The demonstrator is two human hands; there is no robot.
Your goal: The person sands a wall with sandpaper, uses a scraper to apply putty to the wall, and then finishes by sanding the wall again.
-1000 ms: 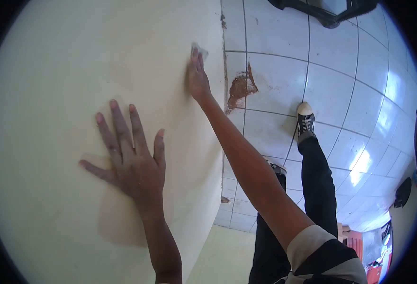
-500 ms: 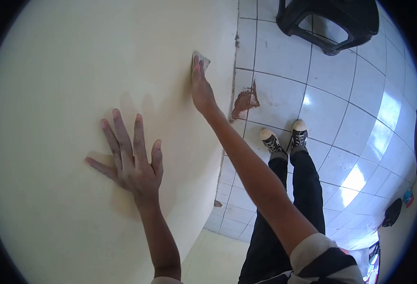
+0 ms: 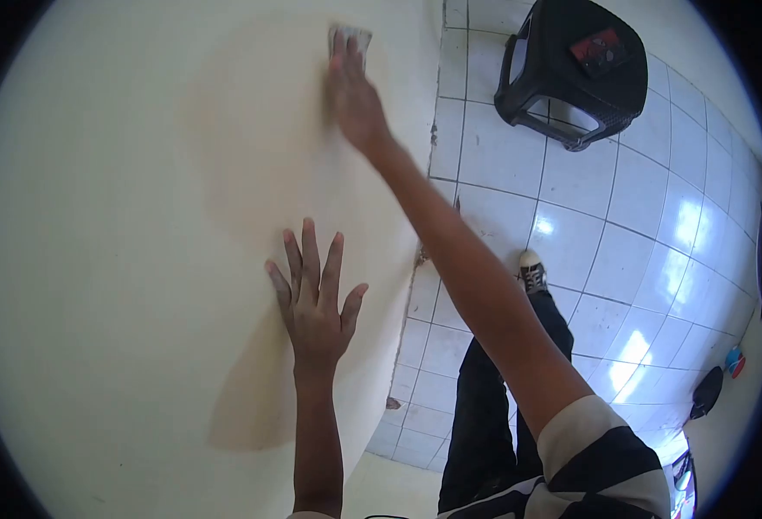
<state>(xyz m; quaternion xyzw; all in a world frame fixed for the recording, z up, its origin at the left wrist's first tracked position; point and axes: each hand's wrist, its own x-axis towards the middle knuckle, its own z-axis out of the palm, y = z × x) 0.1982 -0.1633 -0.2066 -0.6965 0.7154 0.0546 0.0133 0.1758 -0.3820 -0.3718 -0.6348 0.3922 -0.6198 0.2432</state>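
My right hand (image 3: 359, 108) reaches far along the cream wall (image 3: 156, 147). Under its fingers is a small, greyish-white folded sheet (image 3: 363, 38) with square corners, pressed flat to the wall; the palm side of the grip is hidden. Lower down, my left hand (image 3: 316, 322) lies on the same wall, fingers spread and nothing in it. A faint darker patch shows on the wall between and left of the hands.
A black plastic stool (image 3: 541, 69) stands on the white tiled floor (image 3: 571, 225), with a red and black flat item (image 3: 600, 52) on its seat. My shoe (image 3: 532, 272) is near the wall's foot. A dark bag (image 3: 708, 391) and a red-blue ball (image 3: 735, 362) lie at the far right.
My right hand has slid farther up the view along the wall with the folded sheet. The left hand has shifted right and slightly down. My view has turned, showing more of the stool.
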